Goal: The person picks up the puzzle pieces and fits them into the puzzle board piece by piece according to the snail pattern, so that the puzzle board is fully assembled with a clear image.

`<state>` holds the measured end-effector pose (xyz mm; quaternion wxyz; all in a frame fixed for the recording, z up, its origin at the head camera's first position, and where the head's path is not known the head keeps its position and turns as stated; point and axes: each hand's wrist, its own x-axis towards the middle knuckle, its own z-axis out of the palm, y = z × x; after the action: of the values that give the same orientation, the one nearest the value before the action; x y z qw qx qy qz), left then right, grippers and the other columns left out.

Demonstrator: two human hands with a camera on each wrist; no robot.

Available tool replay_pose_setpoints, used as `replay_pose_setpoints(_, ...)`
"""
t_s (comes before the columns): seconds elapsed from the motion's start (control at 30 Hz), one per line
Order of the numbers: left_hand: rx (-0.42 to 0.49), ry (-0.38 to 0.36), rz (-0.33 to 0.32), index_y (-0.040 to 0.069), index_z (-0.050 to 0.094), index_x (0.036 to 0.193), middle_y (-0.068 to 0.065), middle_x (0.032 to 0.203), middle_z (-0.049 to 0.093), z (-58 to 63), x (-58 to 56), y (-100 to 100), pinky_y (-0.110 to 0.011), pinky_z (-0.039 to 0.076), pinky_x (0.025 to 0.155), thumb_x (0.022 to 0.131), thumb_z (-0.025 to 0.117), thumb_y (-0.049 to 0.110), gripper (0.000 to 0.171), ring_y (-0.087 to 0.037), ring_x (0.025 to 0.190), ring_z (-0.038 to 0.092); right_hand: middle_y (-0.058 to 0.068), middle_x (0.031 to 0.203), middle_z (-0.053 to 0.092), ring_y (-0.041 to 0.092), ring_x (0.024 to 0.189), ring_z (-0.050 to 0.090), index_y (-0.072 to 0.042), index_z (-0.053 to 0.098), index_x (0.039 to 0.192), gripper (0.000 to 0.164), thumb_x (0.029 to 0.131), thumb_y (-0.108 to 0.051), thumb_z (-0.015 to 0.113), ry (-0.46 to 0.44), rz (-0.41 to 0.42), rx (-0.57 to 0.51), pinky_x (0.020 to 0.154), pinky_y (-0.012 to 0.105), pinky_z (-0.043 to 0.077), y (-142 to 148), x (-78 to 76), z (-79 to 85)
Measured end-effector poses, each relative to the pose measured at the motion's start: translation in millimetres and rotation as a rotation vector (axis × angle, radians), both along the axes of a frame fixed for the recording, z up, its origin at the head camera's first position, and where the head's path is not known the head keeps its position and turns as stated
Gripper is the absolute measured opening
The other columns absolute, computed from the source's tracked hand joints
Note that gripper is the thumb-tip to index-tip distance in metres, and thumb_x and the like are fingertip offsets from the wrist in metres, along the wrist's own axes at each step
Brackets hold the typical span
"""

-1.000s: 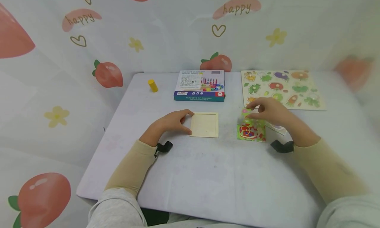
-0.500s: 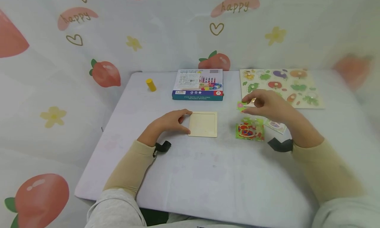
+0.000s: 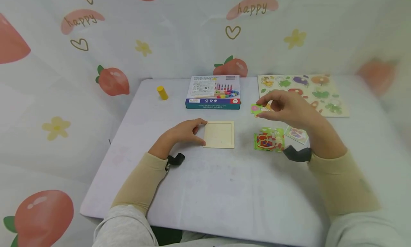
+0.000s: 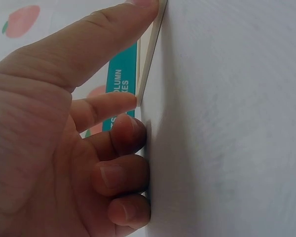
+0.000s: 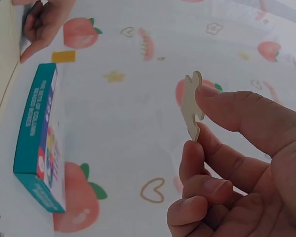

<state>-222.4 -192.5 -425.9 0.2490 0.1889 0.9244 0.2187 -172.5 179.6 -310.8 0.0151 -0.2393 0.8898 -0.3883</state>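
My right hand [image 3: 290,109] pinches a jigsaw puzzle piece [image 3: 255,108], green with a pink flower, between thumb and fingers above the table. In the right wrist view the bare wooden back of the puzzle piece [image 5: 190,106] shows. A square, shallow wooden puzzle tray [image 3: 219,134] lies flat with nothing in it. My left hand [image 3: 183,132] holds its left side, thumb at the near corner and index finger at the far one. The thumb [image 4: 103,42] also shows at the tray edge in the left wrist view. More colourful puzzle pieces [image 3: 269,139] lie right of the tray, stacked or overlapping.
A small picture card [image 3: 296,134] lies beside the pieces, partly behind my right wrist. At the back stand a bead-set box [image 3: 213,92], a yellow cylinder [image 3: 162,92] and a vegetable peg board [image 3: 334,97]. A printed curtain [image 3: 179,36] hangs behind the table.
My right hand has lifted the puzzle piece off the other pieces and carried it up and slightly left. My left hand stays at the puzzle tray.
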Motion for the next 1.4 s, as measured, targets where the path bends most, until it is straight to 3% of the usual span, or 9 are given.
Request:
replay_pose_setpoints(0.53, -0.004, -0.008, 0.011, 0.023, 0.046, 0.153, -0.009, 0.094, 0.046, 3.5, 0.5, -0.1, -0.038, 0.039, 0.077, 0.080, 0.087, 0.047, 0.087, -0.022, 0.093, 0.048, 0.004, 0.084, 0.055, 0.022, 0.072, 0.046, -0.006, 0.074, 0.115, 0.031, 0.087, -0.016, 0.085, 0.028, 0.062, -0.084, 0.061, 0.025, 0.035, -31.7, 1.9, 11.4)
replay_pose_setpoints(0.77, -0.009, -0.007, 0.013, 0.023, 0.047, 0.153, -0.009, 0.094, 0.047, 4.7, 0.0, 2.1, -0.038, 0.039, 0.076, 0.080, 0.087, 0.047, 0.088, -0.022, 0.091, 0.048, 0.008, 0.082, 0.053, 0.022, 0.070, 0.043, -0.008, 0.075, 0.115, 0.030, 0.087, -0.013, 0.084, 0.005, 0.060, -0.134, 0.062, 0.027, 0.035, -43.4, 0.3, 5.5)
replay_pose_setpoints(0.9, -0.005, -0.008, 0.014, 0.022, 0.047, 0.153, -0.009, 0.094, 0.047, 3.9, 0.2, 2.6, -0.038, 0.038, 0.077, 0.080, 0.088, 0.047, 0.087, -0.022, 0.091, 0.048, 0.008, 0.091, 0.059, 0.023, 0.068, 0.042, -0.008, 0.075, 0.117, 0.030, 0.088, -0.012, 0.083, 0.001, 0.059, -0.145, 0.061, 0.028, 0.034, -52.3, -0.6, -0.5)
replay_pose_setpoints(1.0, -0.011, -0.017, 0.019, 0.023, 0.046, 0.153, -0.009, 0.096, 0.047, 2.7, 0.8, 2.0, -0.039, 0.039, 0.079, 0.080, 0.087, 0.048, 0.087, -0.022, 0.093, 0.048, 0.007, 0.099, 0.061, 0.024, 0.069, 0.043, -0.007, 0.075, 0.118, 0.031, 0.089, -0.014, 0.083, -0.020, 0.050, -0.152, 0.061, 0.029, 0.034, -60.5, -1.0, -5.0)
replay_pose_setpoints(1.4, -0.015, -0.025, 0.012, 0.025, 0.045, 0.154, -0.010, 0.103, 0.048, 3.7, 0.7, 2.3, -0.043, 0.040, 0.086, 0.081, 0.085, 0.049, 0.087, -0.024, 0.105, 0.048, 0.008, 0.101, 0.056, 0.025, 0.077, 0.044, -0.010, 0.073, 0.122, 0.033, 0.091, -0.020, 0.081, -0.102, 0.012, -0.153, 0.064, 0.032, 0.035, -85.3, -6.0, -21.2)
